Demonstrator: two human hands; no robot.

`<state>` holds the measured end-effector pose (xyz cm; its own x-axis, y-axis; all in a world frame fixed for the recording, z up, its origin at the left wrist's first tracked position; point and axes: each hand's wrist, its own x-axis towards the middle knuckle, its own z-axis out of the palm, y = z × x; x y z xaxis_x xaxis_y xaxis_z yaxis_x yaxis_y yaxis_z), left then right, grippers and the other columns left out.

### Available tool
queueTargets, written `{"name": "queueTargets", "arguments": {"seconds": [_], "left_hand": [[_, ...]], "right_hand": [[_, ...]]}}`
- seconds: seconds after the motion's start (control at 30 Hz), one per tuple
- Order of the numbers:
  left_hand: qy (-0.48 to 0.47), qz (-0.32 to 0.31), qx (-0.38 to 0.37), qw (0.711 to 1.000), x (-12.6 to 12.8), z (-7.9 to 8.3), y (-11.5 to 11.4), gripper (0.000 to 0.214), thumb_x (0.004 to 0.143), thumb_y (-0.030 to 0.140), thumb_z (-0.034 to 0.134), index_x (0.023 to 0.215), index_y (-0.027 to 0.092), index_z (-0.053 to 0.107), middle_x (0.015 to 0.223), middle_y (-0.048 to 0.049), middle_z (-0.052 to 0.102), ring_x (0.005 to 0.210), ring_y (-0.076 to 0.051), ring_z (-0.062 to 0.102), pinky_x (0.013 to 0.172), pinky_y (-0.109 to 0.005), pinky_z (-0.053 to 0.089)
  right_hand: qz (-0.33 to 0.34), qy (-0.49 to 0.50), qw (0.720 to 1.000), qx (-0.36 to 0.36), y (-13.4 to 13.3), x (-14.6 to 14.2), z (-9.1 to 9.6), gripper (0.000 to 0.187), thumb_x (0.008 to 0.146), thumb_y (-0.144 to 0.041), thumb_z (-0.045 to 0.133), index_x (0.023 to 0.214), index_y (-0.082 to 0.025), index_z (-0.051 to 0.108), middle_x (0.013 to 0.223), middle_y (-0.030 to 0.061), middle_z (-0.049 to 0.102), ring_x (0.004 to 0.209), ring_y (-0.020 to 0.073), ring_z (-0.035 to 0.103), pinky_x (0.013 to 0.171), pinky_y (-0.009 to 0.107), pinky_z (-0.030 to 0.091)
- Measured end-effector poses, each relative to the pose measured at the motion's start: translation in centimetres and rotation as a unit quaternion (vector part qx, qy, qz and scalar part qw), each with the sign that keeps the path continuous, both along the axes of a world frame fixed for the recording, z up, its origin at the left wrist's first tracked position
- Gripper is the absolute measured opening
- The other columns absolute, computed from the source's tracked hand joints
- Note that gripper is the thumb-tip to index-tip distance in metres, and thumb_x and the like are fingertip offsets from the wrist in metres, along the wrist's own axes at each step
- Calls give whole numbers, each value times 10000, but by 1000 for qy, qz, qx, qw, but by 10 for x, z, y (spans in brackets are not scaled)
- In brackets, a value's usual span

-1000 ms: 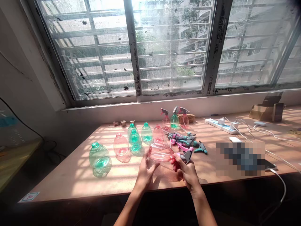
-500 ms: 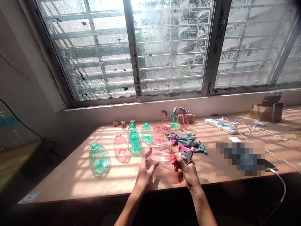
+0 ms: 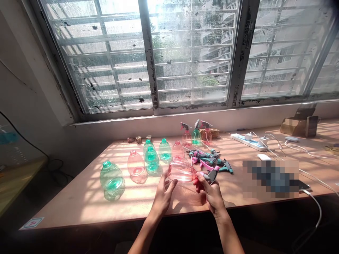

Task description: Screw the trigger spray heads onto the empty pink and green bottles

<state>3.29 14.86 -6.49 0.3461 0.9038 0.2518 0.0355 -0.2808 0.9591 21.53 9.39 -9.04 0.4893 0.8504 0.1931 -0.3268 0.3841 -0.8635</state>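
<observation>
A see-through pink spray bottle [image 3: 181, 171] lies sideways above the table, its base to the left. My left hand [image 3: 164, 192] grips the base end, thumb in front. At the neck end, the fingers of my right hand [image 3: 209, 192] close around the collar of a grey and pink trigger spray head [image 3: 212, 173]; how far it sits on the neck is hidden by the fingers. Just behind is a pile of loose spray heads [image 3: 205, 157]. Left of the hands stand open bottles, among them a pink bottle [image 3: 137, 165] and a green bottle [image 3: 112, 176].
Three bottles with spray heads fitted [image 3: 196, 134] stand at the back by a woven basket [image 3: 213, 133]. To the right lie a power strip [image 3: 249, 141], white cables and a blurred-out patch [image 3: 270, 178]. A window runs behind the wooden table [image 3: 87, 210].
The thumb of my left hand has shifted slightly up onto the pink bottle, which has barely moved. My right hand stays at the neck.
</observation>
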Motion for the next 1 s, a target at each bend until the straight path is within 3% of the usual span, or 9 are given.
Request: {"name": "queueTargets", "arguments": {"seconds": [0.1, 0.33, 0.53, 0.63, 0.73, 0.87, 1.0], "left_hand": [[14, -14, 38, 999, -1, -1, -1, 675, 912, 491, 661, 1508, 276, 429, 1593, -123, 450, 1463, -316, 436, 1200, -498, 341], [-16, 17, -21, 1000, 0, -4, -1, 744, 895, 566, 664, 1473, 175, 406, 1582, -226, 423, 1477, -347, 406, 1199, -512, 340], [-12, 4, 11, 1000, -1, -1, -1, 641, 893, 428, 696, 1469, 275, 461, 1596, -116, 450, 1483, -317, 406, 1204, -483, 344], [-11, 1, 22, 1000, -2, -2, -3, 690, 845, 368, 752, 1459, 265, 453, 1596, -121, 447, 1468, -310, 429, 1205, -477, 349], [-23, 12, -6, 1000, -1, -2, -3, 722, 808, 424, 794, 1416, 226, 459, 1584, -163, 452, 1486, -317, 407, 1211, -464, 347], [-36, 37, -36, 998, 1, -3, 0, 660, 863, 561, 706, 1366, 193, 487, 1561, -209, 467, 1473, -339, 426, 1209, -476, 341], [-27, 33, -6, 999, 0, -3, 1, 640, 845, 501, 741, 1376, 212, 533, 1566, -161, 476, 1458, -335, 444, 1199, -468, 353]], "right_hand": [[-1, 7, 1000, 8, -1, 0, 1, 311, 819, -484, 828, 850, -199, 706, 640, 0, 677, 525, 122, 556, 495, 225, 460], [28, -6, 1000, 12, -2, -3, 0, 344, 778, -449, 870, 938, -199, 698, 618, -13, 675, 499, 121, 537, 493, 235, 439], [15, -1, 1000, -1, -2, -1, -1, 318, 812, -465, 839, 885, -201, 679, 653, -4, 684, 518, 126, 557, 481, 231, 444], [13, 11, 1000, 3, -2, 0, -1, 314, 815, -459, 839, 923, -208, 683, 661, -6, 686, 535, 134, 566, 495, 238, 462], [25, 10, 1000, 7, -2, -2, -1, 352, 778, -452, 867, 953, -208, 683, 648, -8, 689, 512, 139, 557, 486, 251, 461], [34, 17, 999, -16, -2, -4, 1, 428, 708, -465, 909, 964, -207, 684, 634, -6, 691, 477, 139, 546, 401, 227, 381], [23, 11, 1000, -12, -2, -2, 2, 376, 740, -474, 887, 901, -199, 687, 629, -6, 685, 488, 129, 558, 447, 230, 439]]}}
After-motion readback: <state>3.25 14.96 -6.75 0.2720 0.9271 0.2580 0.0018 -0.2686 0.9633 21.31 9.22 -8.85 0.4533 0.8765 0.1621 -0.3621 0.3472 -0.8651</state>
